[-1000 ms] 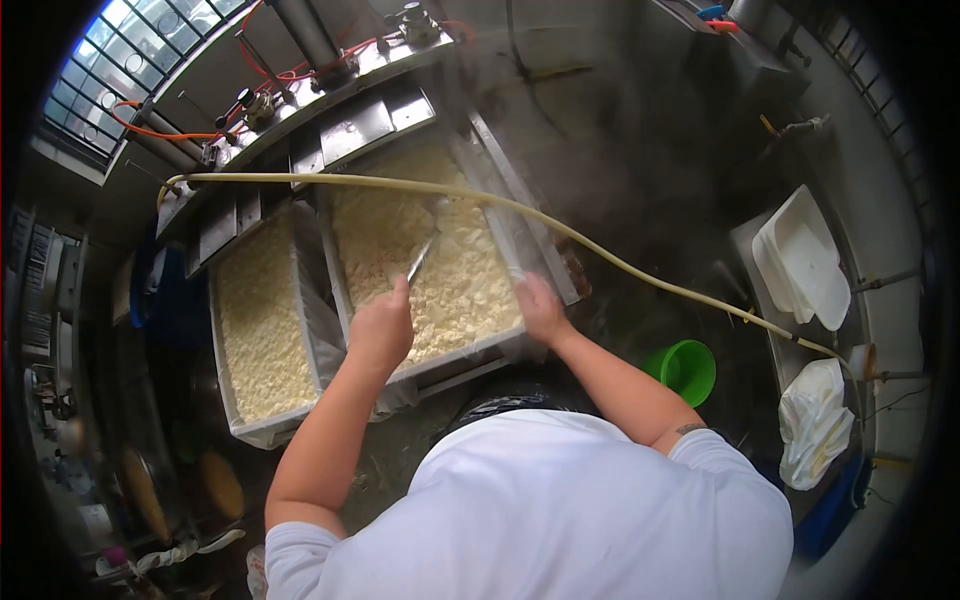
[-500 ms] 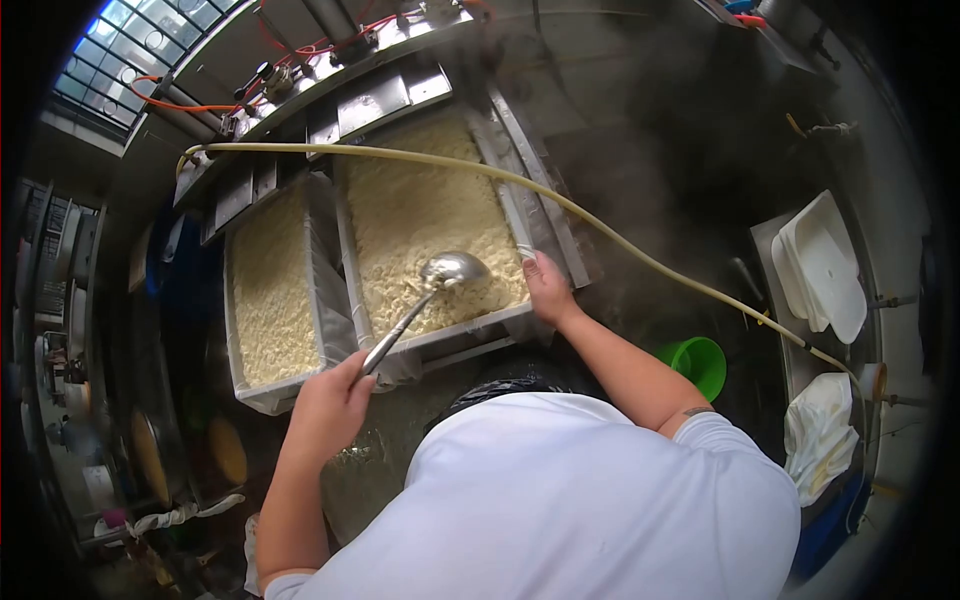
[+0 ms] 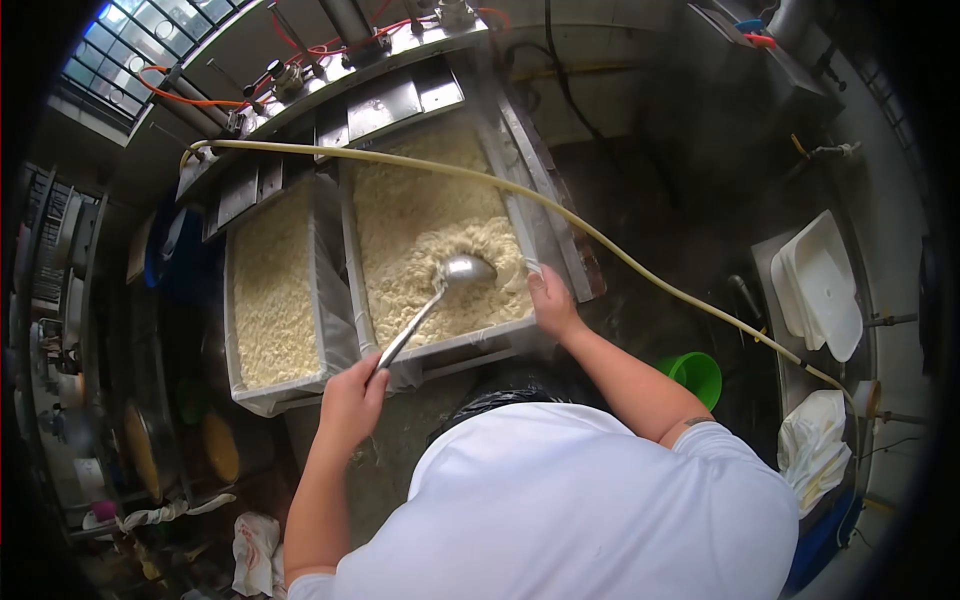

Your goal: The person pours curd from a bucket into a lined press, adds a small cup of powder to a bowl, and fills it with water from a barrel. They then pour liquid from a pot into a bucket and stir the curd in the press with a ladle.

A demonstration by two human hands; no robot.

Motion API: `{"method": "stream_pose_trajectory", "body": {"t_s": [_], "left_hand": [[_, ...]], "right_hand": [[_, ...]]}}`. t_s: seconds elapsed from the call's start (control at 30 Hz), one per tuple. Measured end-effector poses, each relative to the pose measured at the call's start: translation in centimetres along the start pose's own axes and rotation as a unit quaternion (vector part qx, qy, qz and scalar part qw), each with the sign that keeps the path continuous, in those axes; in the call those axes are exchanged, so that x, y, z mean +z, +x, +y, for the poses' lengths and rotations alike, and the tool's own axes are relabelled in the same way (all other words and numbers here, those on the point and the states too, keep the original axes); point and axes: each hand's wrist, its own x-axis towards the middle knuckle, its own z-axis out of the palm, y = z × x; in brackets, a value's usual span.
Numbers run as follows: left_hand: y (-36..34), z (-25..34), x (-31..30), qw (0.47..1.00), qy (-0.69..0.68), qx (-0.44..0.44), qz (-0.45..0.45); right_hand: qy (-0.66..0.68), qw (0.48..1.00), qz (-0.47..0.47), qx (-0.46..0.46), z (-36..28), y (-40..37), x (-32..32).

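My left hand (image 3: 352, 405) is closed around the handle of a metal ladle (image 3: 468, 269). The ladle's bowl rests against the pale, lumpy curds (image 3: 410, 225) near the front of the larger cloth-lined box (image 3: 350, 262), and its rounded back shows. At that box's front right corner, my right hand (image 3: 554, 302) grips the rim where the lining cloth lies; the fingertips are partly hidden. To the left stands a narrower cloth-lined box (image 3: 322, 290), filled with similar curds.
A yellowish hose (image 3: 590, 232) runs across above both boxes. Behind them is a metal frame (image 3: 385, 108) with orange tubes. At right are a green bucket (image 3: 697, 378), white plastic trays (image 3: 822, 285) and a white bag (image 3: 812, 445). Wet floor shows in front.
The ladle has shifted slightly right, and its bowl has turned over more. Curds behind it are heaped and smeared by motion. My right hand stays at the box corner.
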Motion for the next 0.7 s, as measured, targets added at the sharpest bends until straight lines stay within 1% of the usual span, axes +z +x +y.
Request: {"method": "stream_pose_trajectory", "body": {"t_s": [0.03, 0.07, 0.13, 0.17, 0.23, 0.4, 0.47, 0.5, 0.57, 0.7], "left_hand": [[1.5, -0.5, 0.7, 0.999, 0.025, 0.022, 0.025], [3.1, -0.8, 1.3, 0.999, 0.024, 0.024, 0.026], [6.2, -1.4, 2.6, 0.995, 0.045, 0.063, 0.067], [7.5, -1.9, 3.2, 0.995, 0.043, 0.066, 0.066], [9.6, -2.6, 3.8, 0.986, 0.081, 0.091, 0.115], [11.9, -3.6, 3.7, 0.978, 0.104, 0.099, 0.151], [12.7, -3.4, 3.8, 0.966, 0.138, 0.13, 0.179], [13.3, -3.1, 3.8, 0.965, 0.138, 0.131, 0.179], [15.1, -2.5, 3.6, 0.957, 0.21, 0.13, 0.149], [19.8, -5.4, 2.4, 0.946, 0.254, 0.136, 0.149]], "right_hand": [[-0.008, 1.0, 0.007, 0.007, 0.5, 0.1, 0.2], [-0.017, 1.0, 0.014, 0.016, 1.0, 0.2, 0.4], [-0.017, 1.0, 0.021, 0.012, 1.0, 0.1, 0.5], [-0.016, 0.999, 0.026, 0.009, 0.9, 0.0, 0.4], [-0.019, 0.999, 0.024, 0.016, 0.2, -0.1, 0.3], [-0.032, 0.999, 0.043, 0.008, 0.4, -0.1, 0.4], [-0.025, 0.999, 0.043, 0.007, 0.4, -0.2, 0.4], [-0.025, 0.999, 0.044, 0.007, 0.5, -0.2, 0.5], [-0.028, 0.999, 0.043, -0.004, 0.6, 0.0, 0.5], [-0.032, 0.998, 0.044, -0.007, 0.0, -0.1, 0.3]]}}
